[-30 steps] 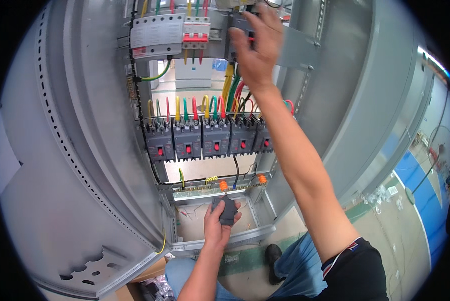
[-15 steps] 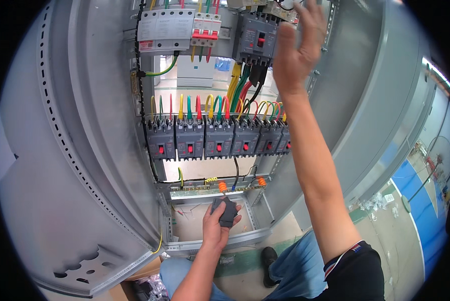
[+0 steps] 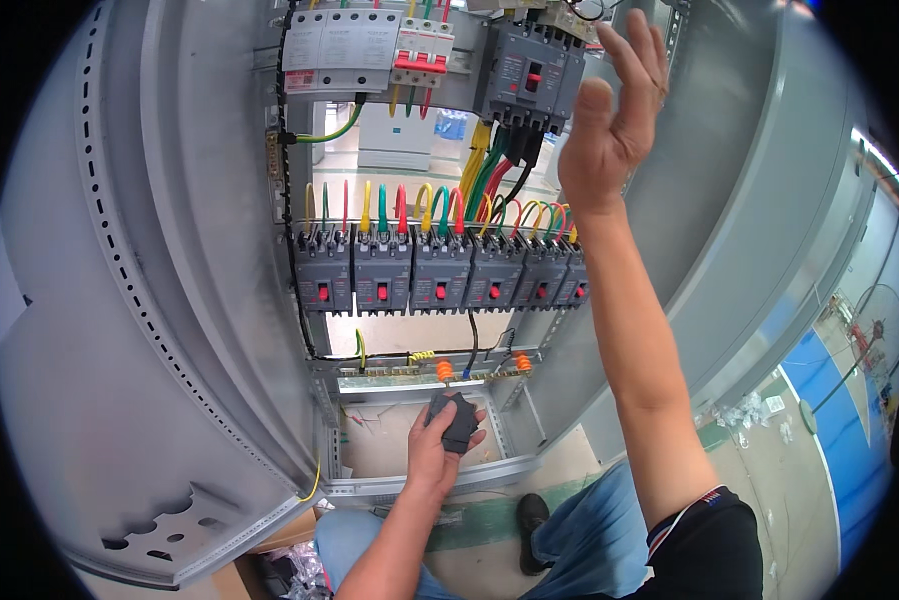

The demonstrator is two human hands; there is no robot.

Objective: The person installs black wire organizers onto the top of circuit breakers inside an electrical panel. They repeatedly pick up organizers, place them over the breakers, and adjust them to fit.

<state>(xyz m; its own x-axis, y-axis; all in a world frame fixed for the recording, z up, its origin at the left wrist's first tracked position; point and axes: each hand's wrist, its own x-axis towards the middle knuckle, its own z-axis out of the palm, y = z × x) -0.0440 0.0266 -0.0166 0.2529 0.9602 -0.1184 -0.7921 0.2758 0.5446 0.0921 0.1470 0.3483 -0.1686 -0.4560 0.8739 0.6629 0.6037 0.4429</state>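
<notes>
Open electrical cabinet during wiring work. The left hand, low in the enclosure, is closed around a small dark grey device just beneath the busbar with orange insulators. The right hand is raised, fingers spread and empty, just right of the large moulded-case breaker. Between the hands, the row of six breakers appears fully wired with coloured conductors; the held device is not yet mounted. The perforated cabinet upright flanks the left hand.

grey breakers, red, yellow, green wires
</notes>
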